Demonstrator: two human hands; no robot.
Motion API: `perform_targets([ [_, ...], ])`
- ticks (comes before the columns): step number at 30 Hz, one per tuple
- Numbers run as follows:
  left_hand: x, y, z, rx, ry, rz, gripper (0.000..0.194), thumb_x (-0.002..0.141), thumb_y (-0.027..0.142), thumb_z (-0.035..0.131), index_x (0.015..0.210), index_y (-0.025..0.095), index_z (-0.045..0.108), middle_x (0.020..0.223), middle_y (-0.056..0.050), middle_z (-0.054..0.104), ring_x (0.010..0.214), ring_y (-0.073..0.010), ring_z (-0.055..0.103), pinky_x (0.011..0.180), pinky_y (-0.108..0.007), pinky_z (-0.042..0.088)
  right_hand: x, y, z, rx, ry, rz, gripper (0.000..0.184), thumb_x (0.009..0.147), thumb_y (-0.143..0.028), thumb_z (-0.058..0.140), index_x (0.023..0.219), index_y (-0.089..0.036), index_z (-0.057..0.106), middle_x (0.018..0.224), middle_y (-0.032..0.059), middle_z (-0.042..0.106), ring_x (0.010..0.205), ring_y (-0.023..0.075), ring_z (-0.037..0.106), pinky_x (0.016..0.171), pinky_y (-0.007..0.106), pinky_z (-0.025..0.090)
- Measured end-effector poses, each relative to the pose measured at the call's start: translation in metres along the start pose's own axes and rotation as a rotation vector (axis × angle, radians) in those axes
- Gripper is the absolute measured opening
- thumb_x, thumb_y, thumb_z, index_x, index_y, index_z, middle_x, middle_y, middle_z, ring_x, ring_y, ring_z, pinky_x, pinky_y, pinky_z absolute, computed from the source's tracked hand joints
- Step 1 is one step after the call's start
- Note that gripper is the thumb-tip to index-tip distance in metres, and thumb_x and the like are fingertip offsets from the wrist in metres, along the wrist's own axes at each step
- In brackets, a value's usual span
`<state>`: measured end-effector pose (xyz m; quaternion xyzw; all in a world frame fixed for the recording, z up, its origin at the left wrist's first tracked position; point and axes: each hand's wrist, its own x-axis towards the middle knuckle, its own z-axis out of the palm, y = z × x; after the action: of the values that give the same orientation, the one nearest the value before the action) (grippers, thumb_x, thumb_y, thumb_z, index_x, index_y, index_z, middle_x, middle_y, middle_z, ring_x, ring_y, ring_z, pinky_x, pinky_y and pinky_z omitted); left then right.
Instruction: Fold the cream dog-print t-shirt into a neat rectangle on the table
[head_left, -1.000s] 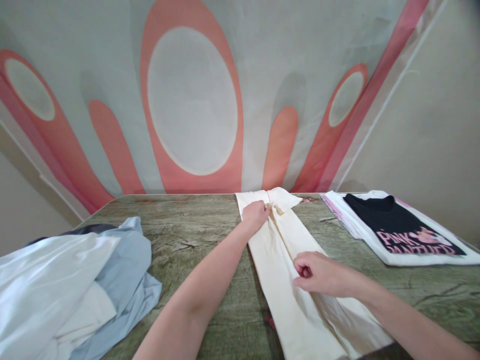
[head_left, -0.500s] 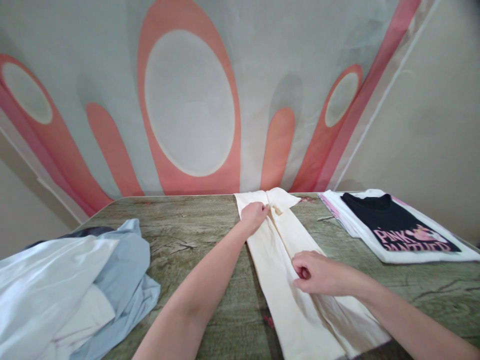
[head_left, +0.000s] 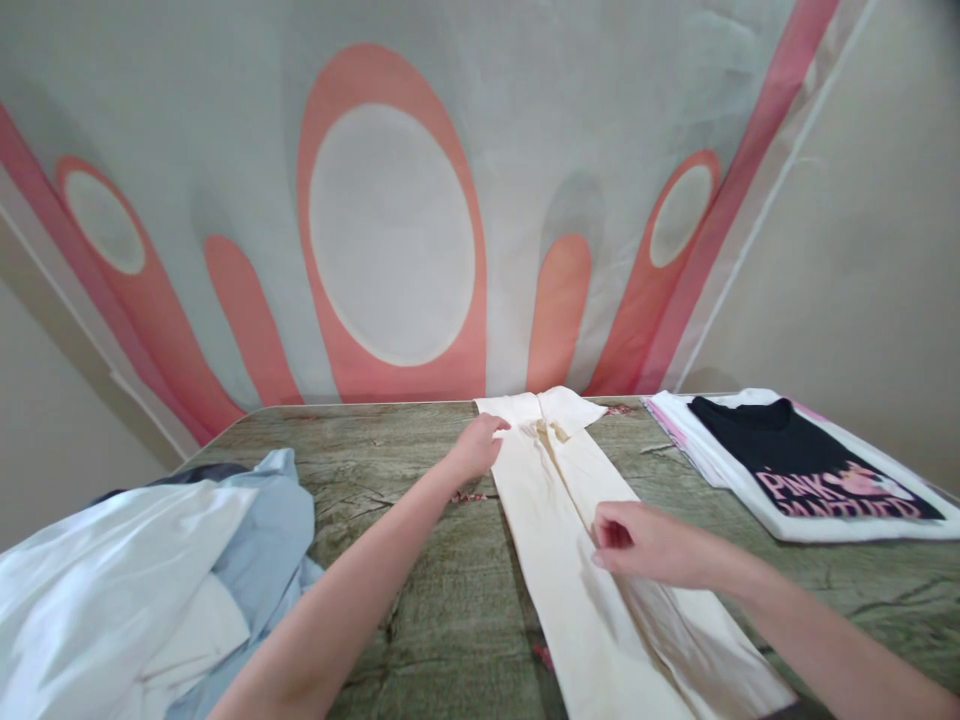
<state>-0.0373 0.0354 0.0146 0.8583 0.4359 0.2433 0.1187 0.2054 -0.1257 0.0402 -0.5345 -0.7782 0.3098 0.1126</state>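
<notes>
A long cream garment point(head_left: 536, 520) lies in the middle of the table, its two sides laid inward so that their edges run down the centre. Its far end has a flap point(head_left: 571, 408) that sticks out to the right. My left hand point(head_left: 478, 447) is at the left edge near that far end, its fingertips by the cloth, thumb and forefinger slightly apart. Over the middle of the garment, my right hand point(head_left: 637, 542) has curled fingers at the inner edge of the right side. The cloth between them is mostly hidden.
A loose heap of white and light blue clothes point(head_left: 135, 570) sits at the left. On the right is a stack of folded shirts with a black printed one point(head_left: 802, 455) on top. Behind the wooden table point(head_left: 405, 560) hangs a printed backdrop point(head_left: 390, 385).
My left hand has let go of the centre edge and moved left to the garment's outer edge. My right hand stays at nearly the same place. The view has tilted slightly upward.
</notes>
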Motion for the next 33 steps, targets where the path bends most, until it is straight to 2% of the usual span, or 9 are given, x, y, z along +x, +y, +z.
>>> perform_targets([
  [3,-0.024,-0.015,-0.004,-0.010,0.106,-0.098,0.025,0.076,0.013,0.053,0.101,0.014,0.058,0.102,-0.008,0.059,0.099,-0.0189,0.054,0.090,-0.031,0.042,0.015,0.003,-0.009,0.003,0.127,-0.033,0.014,0.077,-0.030,0.050,0.078,-0.018,0.058,0.075,0.0015,0.062,0.068,0.0143,0.055,0.061,0.025,0.041],
  [5,-0.035,-0.017,-0.004,-0.004,0.144,-0.101,0.022,0.078,0.017,0.054,0.100,0.015,0.057,0.102,-0.008,0.059,0.100,-0.0198,0.053,0.090,-0.033,0.041,0.033,0.005,-0.011,-0.052,0.253,-0.094,0.019,0.079,-0.029,0.048,0.089,-0.017,0.059,0.090,0.0054,0.064,0.082,0.0178,0.057,0.073,0.030,0.044],
  [8,-0.044,-0.011,0.000,0.014,0.141,-0.065,0.021,0.082,0.020,0.050,0.102,0.017,0.055,0.106,-0.007,0.058,0.103,-0.0192,0.052,0.091,-0.033,0.041,0.062,0.007,-0.006,-0.176,0.371,-0.226,0.033,0.082,-0.025,0.044,0.112,-0.015,0.055,0.116,0.0108,0.058,0.109,0.0220,0.050,0.093,0.037,0.037],
  [10,-0.047,-0.005,0.002,0.047,0.099,-0.043,0.024,0.084,0.022,0.047,0.106,0.017,0.054,0.111,-0.008,0.057,0.105,-0.0187,0.051,0.092,-0.033,0.040,0.078,0.009,0.002,-0.256,0.368,-0.291,0.039,0.085,-0.023,0.039,0.122,-0.016,0.050,0.127,0.0110,0.050,0.121,0.0224,0.041,0.100,0.040,0.031],
  [13,-0.052,0.003,0.005,0.153,0.018,-0.005,0.034,0.087,0.028,0.042,0.117,0.015,0.051,0.124,-0.010,0.051,0.116,-0.0199,0.045,0.098,-0.034,0.034,0.087,0.012,0.016,-0.332,0.303,-0.314,0.044,0.089,-0.029,0.034,0.130,-0.016,0.043,0.138,0.0088,0.039,0.129,0.0212,0.029,0.105,0.042,0.024],
  [19,-0.057,0.005,0.005,0.315,-0.117,0.004,0.048,0.091,0.037,0.030,0.132,0.014,0.037,0.141,-0.010,0.033,0.129,-0.0218,0.029,0.105,-0.038,0.022,0.076,0.013,0.032,-0.402,0.194,-0.226,0.057,0.090,-0.047,0.028,0.138,-0.016,0.029,0.146,0.0087,0.024,0.134,0.0209,0.019,0.108,0.044,0.017],
  [26,-0.066,0.017,0.003,0.341,-0.185,-0.030,0.058,0.089,0.047,0.028,0.137,0.013,0.029,0.145,-0.011,0.024,0.132,-0.0256,0.020,0.106,-0.044,0.016,0.072,0.010,0.031,-0.464,0.168,-0.185,0.059,0.090,-0.048,0.024,0.140,-0.016,0.025,0.146,0.0089,0.021,0.134,0.0222,0.016,0.108,0.046,0.014],
  [30,-0.070,0.024,-0.001,0.315,-0.264,-0.010,0.061,0.089,0.051,0.024,0.139,0.014,0.025,0.146,-0.010,0.019,0.134,-0.0245,0.017,0.106,-0.043,0.015,0.073,0.012,0.032,-0.460,0.177,-0.185,0.060,0.090,-0.050,0.024,0.139,-0.016,0.027,0.146,0.0097,0.022,0.134,0.0230,0.017,0.108,0.048,0.014],
  [33,-0.070,0.024,-0.004,0.308,-0.278,0.003,0.062,0.089,0.053,0.021,0.139,0.016,0.024,0.146,-0.009,0.018,0.134,-0.0230,0.017,0.106,-0.042,0.015,0.073,0.014,0.032,-0.440,0.195,-0.194,0.059,0.090,-0.049,0.026,0.139,-0.017,0.028,0.145,0.0092,0.024,0.134,0.0223,0.016,0.107,0.048,0.015],
])
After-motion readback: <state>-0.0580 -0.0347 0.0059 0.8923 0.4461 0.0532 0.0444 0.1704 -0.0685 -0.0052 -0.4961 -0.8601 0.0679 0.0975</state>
